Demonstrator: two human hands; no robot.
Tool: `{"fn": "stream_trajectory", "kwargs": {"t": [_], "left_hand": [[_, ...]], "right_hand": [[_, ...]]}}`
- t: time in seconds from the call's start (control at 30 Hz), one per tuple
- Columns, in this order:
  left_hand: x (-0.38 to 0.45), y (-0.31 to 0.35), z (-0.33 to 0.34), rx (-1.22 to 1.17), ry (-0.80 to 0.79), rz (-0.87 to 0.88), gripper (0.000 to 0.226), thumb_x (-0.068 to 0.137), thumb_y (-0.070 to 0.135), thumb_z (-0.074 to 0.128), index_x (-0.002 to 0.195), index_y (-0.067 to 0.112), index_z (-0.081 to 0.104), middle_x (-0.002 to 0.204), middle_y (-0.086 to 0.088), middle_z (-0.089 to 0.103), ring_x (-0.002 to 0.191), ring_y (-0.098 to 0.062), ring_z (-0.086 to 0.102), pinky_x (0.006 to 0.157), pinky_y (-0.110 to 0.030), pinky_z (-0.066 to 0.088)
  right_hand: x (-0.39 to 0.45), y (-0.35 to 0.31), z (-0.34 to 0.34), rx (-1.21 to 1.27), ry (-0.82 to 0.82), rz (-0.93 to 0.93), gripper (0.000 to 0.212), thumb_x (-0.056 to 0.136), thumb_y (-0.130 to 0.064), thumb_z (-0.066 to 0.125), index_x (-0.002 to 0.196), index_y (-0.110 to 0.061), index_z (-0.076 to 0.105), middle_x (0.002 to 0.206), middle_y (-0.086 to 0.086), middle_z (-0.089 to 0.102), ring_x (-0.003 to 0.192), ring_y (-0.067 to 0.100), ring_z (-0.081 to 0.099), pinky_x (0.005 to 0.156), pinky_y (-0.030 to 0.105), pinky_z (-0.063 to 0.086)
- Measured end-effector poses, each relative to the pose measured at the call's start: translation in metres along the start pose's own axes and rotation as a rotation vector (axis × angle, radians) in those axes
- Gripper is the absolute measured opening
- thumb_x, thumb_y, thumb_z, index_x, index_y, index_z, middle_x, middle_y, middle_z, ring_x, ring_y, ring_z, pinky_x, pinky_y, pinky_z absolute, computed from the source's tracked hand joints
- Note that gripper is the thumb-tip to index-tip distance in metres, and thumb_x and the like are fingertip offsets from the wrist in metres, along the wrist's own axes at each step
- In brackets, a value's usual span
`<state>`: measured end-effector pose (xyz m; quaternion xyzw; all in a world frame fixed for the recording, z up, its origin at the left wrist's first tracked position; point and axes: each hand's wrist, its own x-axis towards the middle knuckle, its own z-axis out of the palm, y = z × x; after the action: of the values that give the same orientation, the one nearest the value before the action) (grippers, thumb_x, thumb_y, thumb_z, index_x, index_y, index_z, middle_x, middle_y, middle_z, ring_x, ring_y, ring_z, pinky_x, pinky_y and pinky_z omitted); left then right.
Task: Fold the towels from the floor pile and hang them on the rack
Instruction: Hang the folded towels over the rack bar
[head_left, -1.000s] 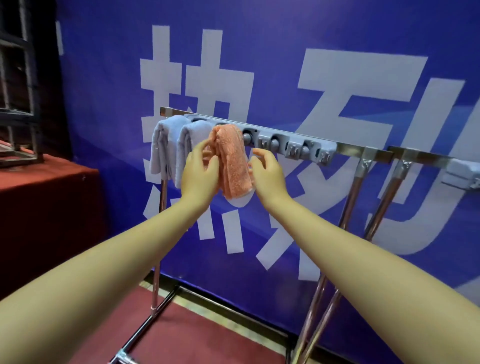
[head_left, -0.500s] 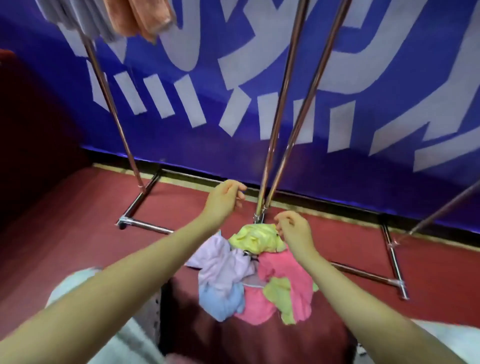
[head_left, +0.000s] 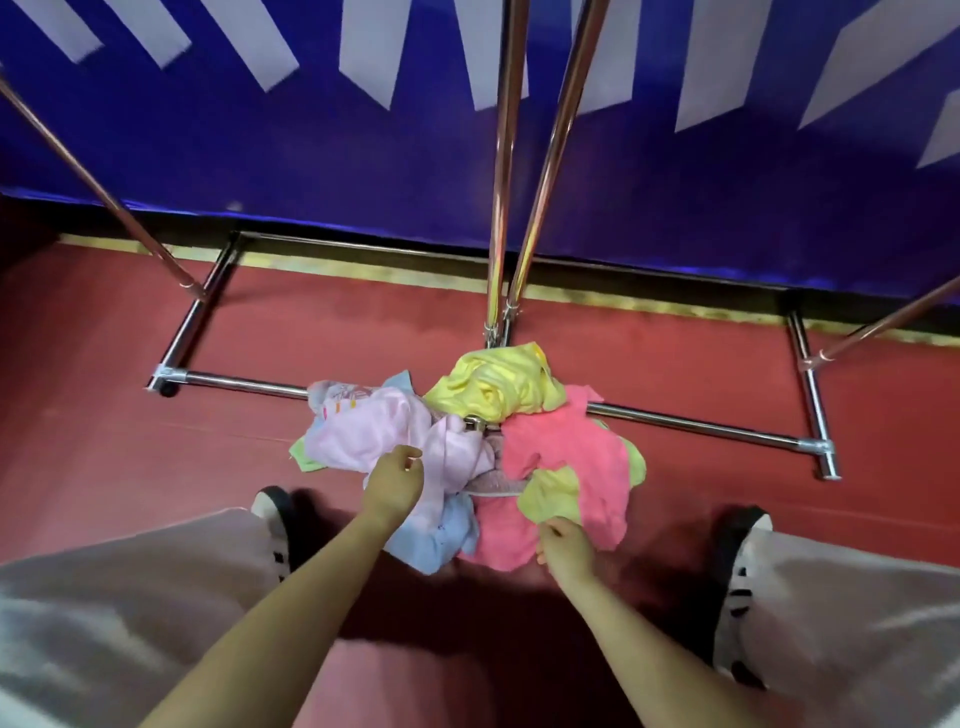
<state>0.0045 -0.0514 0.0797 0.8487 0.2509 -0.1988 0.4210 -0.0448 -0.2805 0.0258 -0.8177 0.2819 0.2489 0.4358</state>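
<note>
— Location of the task's thing?

— Towel pile (head_left: 467, 457) on the red floor (head_left: 156, 467), heaped over the rack's base bar (head_left: 696, 423), just in front of the paired uprights (head_left: 501, 208). Between the two shoes, nearer the bar than the feet.

— Bearing from the fingers?

— Ahead of and below both hands. Left hand (head_left: 393, 486) over the near part of the pale pink towel (head_left: 363, 431), with the light blue towel (head_left: 431, 540) just beside the wrist. Right hand (head_left: 566, 545) at the near hem of the coral-pink towel (head_left: 566, 447), just beside the lime-green towel (head_left: 550, 493). Yellow towel (head_left: 493, 389) farthest off, against the uprights.

— State of the fingers?

— Loosely curled on both hands. Left: thumb and forefinger slightly apart, directly over cloth; contact or pinch cannot be told. Right: fingertips turned down at the coral-pink hem; clamped or merely touching, cannot be told.

— Nearer hand?

— Judged roughly even, each at its own towel. Neither visibly lifting cloth.

— Long axis and heading?

— Pile crumpled, no true axis; overall spread left to right, along the base bar. Pale pink towel running from far left toward near right. Coral-pink towel lying roughly far to near, hem pointing at the right hand.

— Requirement for the coming move?

— Judged: one towel only, pulled toward the body and clear of the bar.
</note>
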Motion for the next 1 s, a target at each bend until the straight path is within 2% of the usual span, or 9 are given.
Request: {"fn": "stream_trajectory", "kwargs": {"t": [0.13,0.23,0.3,0.47,0.6,0.77,0.83,0.9,1.0], "left_hand": [[0.04,-0.014,0.001,0.099,-0.09,0.022,0.031,0.095,0.011,0.049,0.124,0.005,0.058,0.121,-0.014,0.061,0.107,-0.027,0.058,0.083,-0.026,0.04],[0.069,-0.018,0.0,0.202,-0.186,0.082,0.033,0.096,0.011,0.048,0.127,0.005,0.057,0.121,-0.011,0.061,0.106,-0.023,0.058,0.081,-0.021,0.036],[0.083,-0.021,0.0,0.254,-0.201,0.125,0.032,0.096,0.012,0.048,0.127,0.007,0.057,0.119,-0.012,0.061,0.103,-0.025,0.059,0.083,-0.025,0.04],[0.098,-0.02,-0.003,0.289,-0.254,0.228,0.034,0.094,0.011,0.051,0.127,0.007,0.057,0.115,-0.013,0.064,0.1,-0.027,0.06,0.088,-0.031,0.046],[0.093,-0.013,-0.006,0.243,-0.247,0.274,0.034,0.095,0.011,0.051,0.128,0.008,0.057,0.116,-0.01,0.063,0.102,-0.024,0.059,0.086,-0.026,0.044],[0.069,0.021,-0.016,-0.047,-0.21,0.255,0.027,0.101,0.012,0.044,0.122,0.007,0.061,0.112,0.001,0.061,0.103,-0.011,0.053,0.079,-0.007,0.036],[0.058,0.042,-0.019,-0.17,-0.225,0.241,0.029,0.103,0.016,0.042,0.125,0.009,0.06,0.117,0.003,0.058,0.111,-0.011,0.051,0.096,-0.016,0.04],[0.04,0.067,-0.024,-0.252,-0.217,0.262,0.03,0.103,0.019,0.041,0.126,0.012,0.059,0.124,0.002,0.058,0.116,-0.013,0.051,0.106,-0.032,0.039],[0.001,0.105,-0.03,-0.357,-0.217,0.35,0.03,0.102,0.025,0.039,0.119,0.021,0.064,0.125,0.002,0.06,0.117,-0.018,0.056,0.1,-0.036,0.044]], "right_hand": [[0.026,-0.033,0.062,-0.045,-0.049,-0.069,0.029,0.089,-0.012,0.052,0.061,-0.021,0.053,0.071,0.006,0.061,0.071,0.021,0.054,0.062,0.031,0.037],[0.038,-0.056,0.106,0.038,-0.085,-0.049,0.011,0.09,-0.013,0.056,0.097,-0.009,0.064,0.088,0.007,0.063,0.083,0.022,0.056,0.063,0.027,0.031],[0.046,-0.064,0.132,0.133,-0.121,-0.037,0.023,0.088,-0.01,0.061,0.11,-0.007,0.057,0.088,0.005,0.054,0.085,0.02,0.052,0.068,0.025,0.034],[0.065,-0.065,0.161,-0.059,-0.075,-0.096,0.021,0.082,-0.019,0.066,0.08,0.003,0.066,0.083,0.021,0.066,0.08,0.033,0.061,0.069,0.035,0.043],[0.056,-0.076,0.164,-0.014,-0.002,-0.114,0.023,0.091,-0.017,0.057,0.094,0.006,0.062,0.096,0.024,0.065,0.092,0.034,0.06,0.077,0.036,0.042],[0.018,-0.108,0.117,0.287,0.142,-0.079,0.017,0.099,-0.008,0.042,0.11,0.0,0.052,0.099,0.004,0.054,0.097,0.02,0.05,0.084,0.03,0.035],[0.013,-0.118,0.083,0.283,0.236,-0.104,0.021,0.099,-0.008,0.042,0.113,0.002,0.055,0.104,0.01,0.056,0.104,0.024,0.053,0.085,0.028,0.035],[0.002,-0.129,0.042,0.239,0.209,-0.242,0.011,0.096,-0.008,0.046,0.098,-0.006,0.057,0.091,0.008,0.057,0.091,0.024,0.054,0.074,0.028,0.036],[-0.035,-0.146,-0.027,0.051,0.03,-0.568,0.013,0.091,-0.003,0.053,0.086,-0.014,0.057,0.078,-0.003,0.056,0.074,0.012,0.05,0.065,0.011,0.036]]}}
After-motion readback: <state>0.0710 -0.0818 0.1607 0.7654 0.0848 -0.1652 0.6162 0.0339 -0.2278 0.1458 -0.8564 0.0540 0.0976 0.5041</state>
